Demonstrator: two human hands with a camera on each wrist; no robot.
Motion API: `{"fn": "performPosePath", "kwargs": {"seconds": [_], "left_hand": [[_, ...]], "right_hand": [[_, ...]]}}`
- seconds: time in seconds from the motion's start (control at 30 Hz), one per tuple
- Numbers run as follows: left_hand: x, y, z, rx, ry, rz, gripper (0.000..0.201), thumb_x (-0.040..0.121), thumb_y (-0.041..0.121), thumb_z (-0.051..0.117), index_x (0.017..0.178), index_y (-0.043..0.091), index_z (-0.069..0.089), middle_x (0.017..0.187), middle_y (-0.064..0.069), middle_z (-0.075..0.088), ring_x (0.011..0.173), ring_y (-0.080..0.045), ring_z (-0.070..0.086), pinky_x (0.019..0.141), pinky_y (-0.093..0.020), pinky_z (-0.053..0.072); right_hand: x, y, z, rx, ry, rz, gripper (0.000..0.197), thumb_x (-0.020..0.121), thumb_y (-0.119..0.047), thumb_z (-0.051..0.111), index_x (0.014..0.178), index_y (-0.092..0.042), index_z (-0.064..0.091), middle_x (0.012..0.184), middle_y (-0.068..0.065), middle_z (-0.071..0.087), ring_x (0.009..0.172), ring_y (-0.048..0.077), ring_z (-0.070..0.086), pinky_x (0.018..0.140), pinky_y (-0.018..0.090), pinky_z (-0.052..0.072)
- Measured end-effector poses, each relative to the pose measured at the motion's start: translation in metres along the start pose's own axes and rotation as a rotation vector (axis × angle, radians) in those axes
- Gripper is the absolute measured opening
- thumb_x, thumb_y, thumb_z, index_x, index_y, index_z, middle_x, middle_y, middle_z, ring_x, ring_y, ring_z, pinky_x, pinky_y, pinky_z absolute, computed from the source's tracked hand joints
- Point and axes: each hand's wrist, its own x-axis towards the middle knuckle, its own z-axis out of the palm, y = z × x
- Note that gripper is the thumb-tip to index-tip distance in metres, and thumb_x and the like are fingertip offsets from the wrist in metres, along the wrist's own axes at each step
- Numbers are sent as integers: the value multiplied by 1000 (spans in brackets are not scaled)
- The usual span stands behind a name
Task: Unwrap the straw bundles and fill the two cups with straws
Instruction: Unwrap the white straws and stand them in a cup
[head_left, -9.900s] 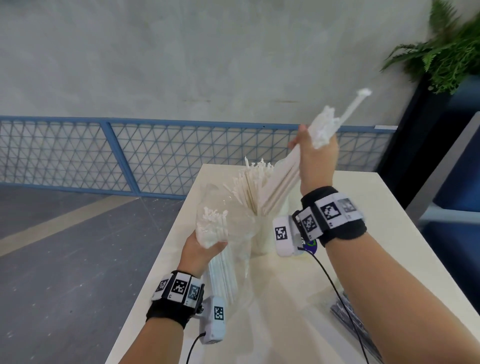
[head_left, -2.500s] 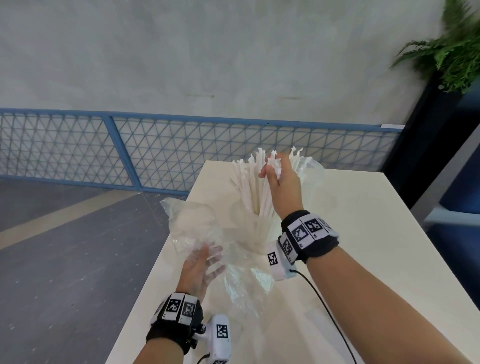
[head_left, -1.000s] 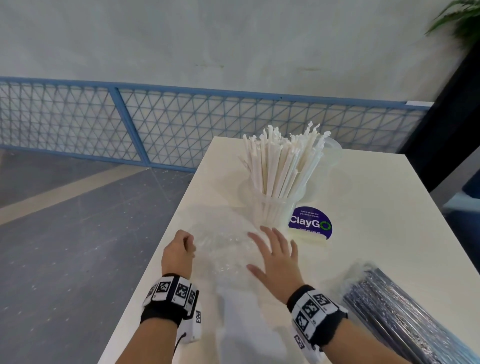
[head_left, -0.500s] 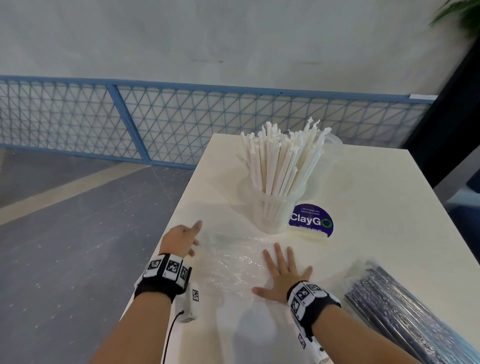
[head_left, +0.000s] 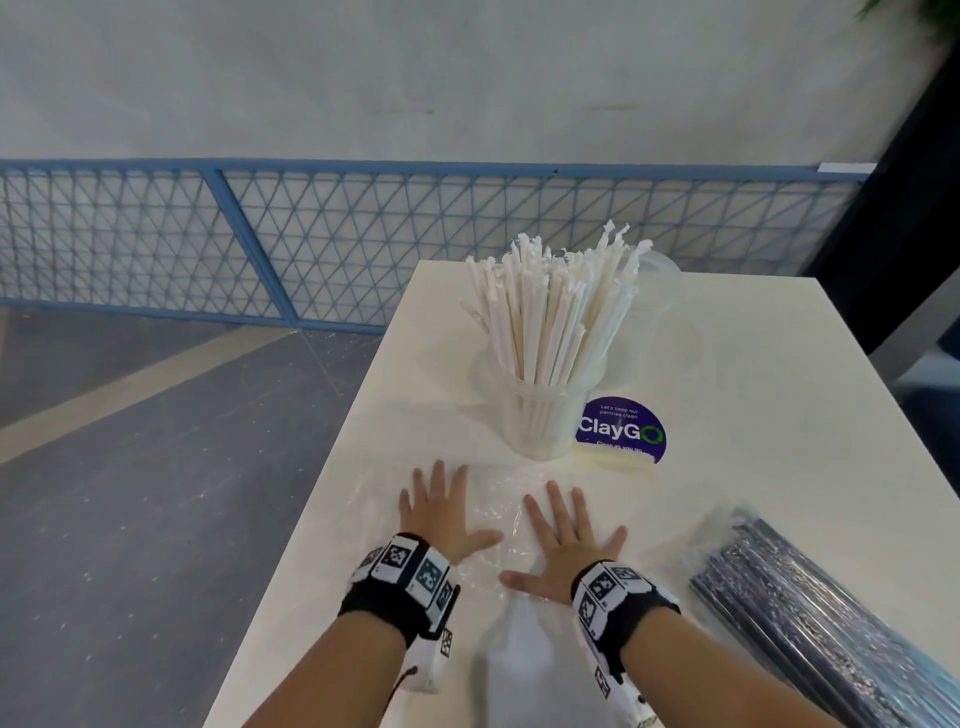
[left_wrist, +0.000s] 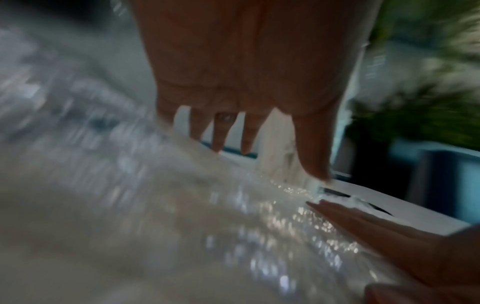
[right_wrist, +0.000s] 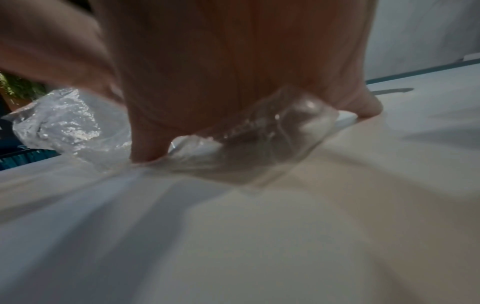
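Observation:
A clear cup (head_left: 537, 415) stands mid-table, packed with white paper-wrapped straws (head_left: 550, 312). A second clear cup (head_left: 662, 291) stands behind it to the right, mostly hidden. An emptied clear plastic wrapper (head_left: 498, 519) lies flat on the table near me. My left hand (head_left: 441, 512) and right hand (head_left: 563, 540) press flat on it with fingers spread, side by side. In the left wrist view my left hand (left_wrist: 246, 102) presses the crinkled wrapper (left_wrist: 182, 205). Under my right hand (right_wrist: 233, 82), in the right wrist view, the wrapper (right_wrist: 259, 139) bulges up.
A wrapped bundle of dark straws (head_left: 821, 613) lies at the table's near right. A purple ClayGo sticker (head_left: 621, 428) lies right of the front cup. The white table (head_left: 753, 415) ends at a left edge beside my left wrist. A blue mesh fence (head_left: 311, 244) runs behind.
Ten seconds ago I held straws and wrapper; the straws now stand in the cup. In the last second both hands have come down flat on the empty wrapper, the left hand uncurling and spreading its fingers.

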Motion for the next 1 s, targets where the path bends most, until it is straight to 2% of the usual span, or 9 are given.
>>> {"fn": "performPosePath", "kwargs": {"seconds": [0.13,0.37,0.53,0.6,0.63,0.7,0.77,0.87,1.0], "left_hand": [[11,-33,19,39,-193,-60,133,57,73,66,143,26,-24,150,-3,-36,138,-35,-30,113,-59,-7],[15,-46,22,1,-172,-87,147,43,77,70,140,32,-30,143,-8,-46,133,-35,-38,114,-54,-11],[7,-28,-4,51,-117,-100,148,42,77,71,146,15,-14,154,-15,-25,141,-31,-26,117,-50,-7],[3,-13,-30,-57,12,-44,145,44,71,75,147,8,-5,157,-13,-9,145,-26,-12,118,-46,0],[0,-6,-46,-174,84,-1,142,45,64,79,147,8,-3,158,-11,-3,146,-23,-5,118,-43,4],[-2,8,-81,-446,188,77,138,48,47,87,147,10,-2,158,-6,4,146,-19,7,117,-34,12],[2,19,-113,-598,218,143,136,51,40,88,148,14,-5,158,-1,5,144,-16,12,115,-30,16],[24,30,-149,-588,173,216,130,54,39,86,148,17,-1,157,1,12,143,-17,18,112,-28,20],[60,36,-168,-609,-29,272,115,58,33,85,146,17,13,152,2,26,142,-14,22,111,-24,19]], "right_hand": [[2,0,4,20,31,1,102,72,-82,36,138,-40,-29,145,-8,-44,136,23,-37,100,75,-4],[-4,22,6,31,83,-83,116,64,-82,48,141,-36,-27,139,-11,-46,139,18,-33,106,67,-7],[-16,15,-9,37,113,-138,126,53,-93,35,145,-26,-21,148,-2,-37,142,18,-25,110,61,-9],[-35,5,-28,132,257,-197,129,41,-94,18,148,-27,-4,159,-6,-9,146,12,-6,111,57,-10],[-44,3,-40,237,361,-219,121,45,-91,22,146,-26,11,157,-9,11,145,10,12,113,55,-8],[-62,3,-69,579,599,-269,78,65,-71,56,127,-28,37,135,-10,44,124,10,46,116,50,14],[-68,8,-98,826,856,-316,58,69,-40,76,115,-23,43,118,-5,47,103,10,54,101,38,42],[-64,20,-142,861,1062,-271,78,67,-33,80,129,-15,37,127,0,36,110,7,44,91,21,39],[-39,31,-173,920,868,-290,101,62,-41,82,142,-19,24,142,-3,37,126,9,40,106,31,35]]}}
